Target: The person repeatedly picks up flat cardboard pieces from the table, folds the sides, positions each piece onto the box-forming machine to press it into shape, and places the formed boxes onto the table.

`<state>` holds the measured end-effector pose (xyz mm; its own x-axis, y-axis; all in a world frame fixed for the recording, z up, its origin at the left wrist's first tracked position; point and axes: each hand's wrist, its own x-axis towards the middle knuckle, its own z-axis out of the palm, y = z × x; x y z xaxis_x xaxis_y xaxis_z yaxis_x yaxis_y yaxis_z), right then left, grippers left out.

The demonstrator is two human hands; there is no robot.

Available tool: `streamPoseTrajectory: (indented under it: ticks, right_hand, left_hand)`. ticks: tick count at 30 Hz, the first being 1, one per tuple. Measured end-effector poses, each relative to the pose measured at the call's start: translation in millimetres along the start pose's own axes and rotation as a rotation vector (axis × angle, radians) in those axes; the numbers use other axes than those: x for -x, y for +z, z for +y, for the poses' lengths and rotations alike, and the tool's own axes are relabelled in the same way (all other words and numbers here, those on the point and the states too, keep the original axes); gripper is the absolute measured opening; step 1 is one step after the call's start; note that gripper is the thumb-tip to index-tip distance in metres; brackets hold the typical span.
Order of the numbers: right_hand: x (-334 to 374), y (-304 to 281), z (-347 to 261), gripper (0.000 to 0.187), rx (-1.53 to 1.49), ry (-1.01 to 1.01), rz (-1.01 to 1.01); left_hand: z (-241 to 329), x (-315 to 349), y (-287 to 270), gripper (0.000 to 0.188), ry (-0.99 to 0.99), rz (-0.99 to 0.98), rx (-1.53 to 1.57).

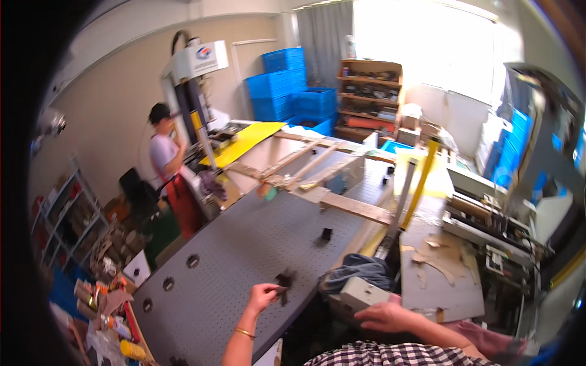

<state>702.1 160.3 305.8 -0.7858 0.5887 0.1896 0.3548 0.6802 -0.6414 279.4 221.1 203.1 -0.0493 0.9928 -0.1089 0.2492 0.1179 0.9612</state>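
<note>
My left hand (pixel 262 297), with a bracelet on its wrist, pinches the edge of a small dark piece (pixel 284 279) just over the large grey perforated table (pixel 226 268). The piece is smeared by motion, so its exact kind does not show. Off to the right, my right hand (pixel 383 316) is held with its fingers stretched out, nothing in them. It is close to a beige box (pixel 364 294); whether it touches the box I cannot tell. Behind that box lies a crumpled blue-grey cloth (pixel 355 272). A small black block (pixel 326 233) stands farther up the table.
Wooden bars (pixel 357 208) cross the table's far part, near a yellow sheet (pixel 247 143). A yellow-and-grey post (pixel 421 183) rises at right, beside a board (pixel 445 274) with torn brown scraps. Another person (pixel 168 158) stands at far left. Tools and bottles crowd a tray (pixel 137 332) at lower left.
</note>
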Motion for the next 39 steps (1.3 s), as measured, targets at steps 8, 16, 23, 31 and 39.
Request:
streamPoseTrajectory:
  ticks: [8, 16, 23, 31, 39]
  right_hand:
    - [150.7, -113.8, 6.5, 0.033, 0.103, 0.221, 0.738]
    - [289.5, -150.5, 28.0, 0.038, -0.041, 0.388, 0.695]
    - [343.6, -220.0, 88.7, 0.043, 0.01, 0.468, 0.926]
    - [376.1, -366.1, 262.2, 0.054, -0.364, 0.451, 1.12]
    - [378.6, -427.4, 251.0, 0.071, 0.13, 0.4, 1.081]
  left_hand:
    - [242.7, 22.0, 272.2, 0.017, 0.863, -0.691, -0.33]
    - [337.5, 47.6, 454.7, 0.016, 1.056, -1.042, -0.273]
    - [357.5, -24.6, 578.0, 0.02, 1.023, -1.182, -0.372]
    - [386.4, -151.3, 737.8, 0.05, 0.804, -0.994, 0.013]
    - [440.3, -165.6, 773.3, 0.076, 1.072, -0.837, -0.196]
